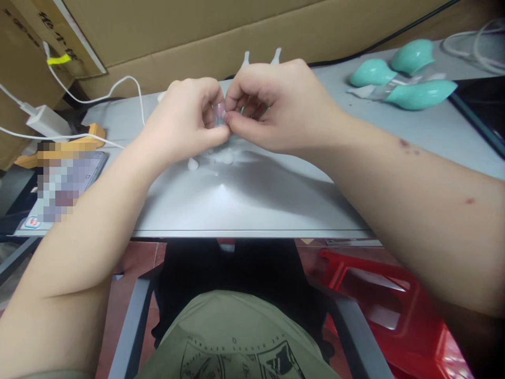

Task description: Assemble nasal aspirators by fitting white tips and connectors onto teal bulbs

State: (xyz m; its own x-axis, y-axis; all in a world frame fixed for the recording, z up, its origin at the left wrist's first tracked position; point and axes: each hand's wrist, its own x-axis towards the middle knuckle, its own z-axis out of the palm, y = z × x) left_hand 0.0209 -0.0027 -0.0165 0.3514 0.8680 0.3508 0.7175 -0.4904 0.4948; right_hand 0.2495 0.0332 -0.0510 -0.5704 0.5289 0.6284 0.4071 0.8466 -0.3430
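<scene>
My left hand [193,116] is closed around a small clear plastic tube-like piece [219,115], held above the table. My right hand [276,105] meets it there, thumb and forefinger pinched at the near end of the clear piece. What the right fingertips grip is too small to make out. Bits of teal show between the right fingers, and two pale narrow tips [246,58] stick up behind that hand. Below my hands lie several small white pieces [226,156], one [193,164] set apart to the left.
On the right of the grey table [244,210] lie several teal bulbs [420,95] with clear nozzles, beside a dark flat tray-like object [485,110]. A phone [74,184], a white charger [49,123] and cables are on the left. A red plastic stool [379,300] stands below.
</scene>
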